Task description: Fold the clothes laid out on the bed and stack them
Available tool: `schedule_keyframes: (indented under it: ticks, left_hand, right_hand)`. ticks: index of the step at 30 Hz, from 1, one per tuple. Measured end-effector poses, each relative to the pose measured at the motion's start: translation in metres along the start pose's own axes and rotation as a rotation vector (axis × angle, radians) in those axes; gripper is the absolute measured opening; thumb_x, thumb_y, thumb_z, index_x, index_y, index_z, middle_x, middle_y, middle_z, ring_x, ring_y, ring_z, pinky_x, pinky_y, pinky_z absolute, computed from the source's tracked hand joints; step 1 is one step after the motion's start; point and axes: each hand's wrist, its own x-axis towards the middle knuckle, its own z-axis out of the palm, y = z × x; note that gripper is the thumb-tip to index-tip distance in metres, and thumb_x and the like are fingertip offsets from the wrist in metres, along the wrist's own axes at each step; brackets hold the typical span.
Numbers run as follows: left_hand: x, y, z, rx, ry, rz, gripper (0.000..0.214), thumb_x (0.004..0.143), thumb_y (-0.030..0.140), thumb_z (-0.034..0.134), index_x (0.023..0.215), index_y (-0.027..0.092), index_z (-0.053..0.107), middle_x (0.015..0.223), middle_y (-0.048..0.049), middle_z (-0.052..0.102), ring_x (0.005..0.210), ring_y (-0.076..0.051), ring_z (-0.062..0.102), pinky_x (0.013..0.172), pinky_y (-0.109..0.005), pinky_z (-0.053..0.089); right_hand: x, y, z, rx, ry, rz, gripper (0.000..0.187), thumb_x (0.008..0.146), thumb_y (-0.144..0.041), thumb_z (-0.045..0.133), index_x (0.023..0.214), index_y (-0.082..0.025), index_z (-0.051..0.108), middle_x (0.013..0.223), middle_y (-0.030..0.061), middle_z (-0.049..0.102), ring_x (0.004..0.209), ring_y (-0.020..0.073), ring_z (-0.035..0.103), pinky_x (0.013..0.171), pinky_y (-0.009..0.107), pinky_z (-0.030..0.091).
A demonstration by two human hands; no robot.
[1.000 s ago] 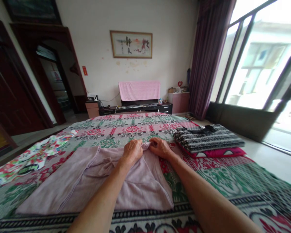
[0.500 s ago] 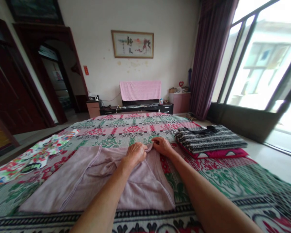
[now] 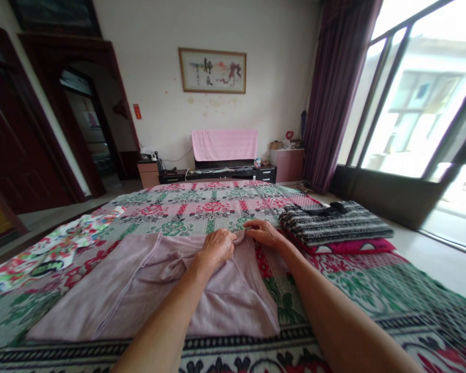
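Your left hand [image 3: 217, 246] and right hand [image 3: 264, 233], nearly touching, pinch the cloth [image 3: 225, 300] at its far edge; its length runs leftward from them.

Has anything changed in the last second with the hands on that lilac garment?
Hardly anything. The right hand edged slightly rightward along the far hem of the lilac garment; the left hand kept its pinch on it. Garment, striped folded pile and bedspread lie as before.
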Motion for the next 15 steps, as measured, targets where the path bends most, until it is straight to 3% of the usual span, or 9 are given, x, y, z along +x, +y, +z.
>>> schedule_keyframes:
  ticks: [5,15]
  left_hand:
    - [-0.0008,0.0007,-0.0020,-0.053,0.012,0.003,0.039,0.077,0.013,0.045,0.104,0.024,0.070,0.096,-0.0101,0.070,0.092,-0.024,0.065,0.078,-0.030,0.048]
    - [-0.0021,0.0010,-0.0026,-0.089,0.003,0.035,0.040,0.075,0.011,0.045,0.099,0.024,0.074,0.097,-0.0105,0.072,0.092,-0.026,0.065,0.079,-0.033,0.049]
  right_hand:
    - [0.0020,0.0062,0.0025,-0.103,0.033,-0.178,0.023,0.064,-0.010,0.053,0.074,-0.016,0.074,0.080,0.0027,0.072,0.078,0.0172,0.062,0.077,0.026,0.047]
    - [0.0047,0.0092,0.0072,-0.161,0.079,-0.148,0.023,0.066,-0.009,0.052,0.074,-0.016,0.073,0.081,0.0042,0.073,0.080,0.0181,0.064,0.078,0.027,0.048]
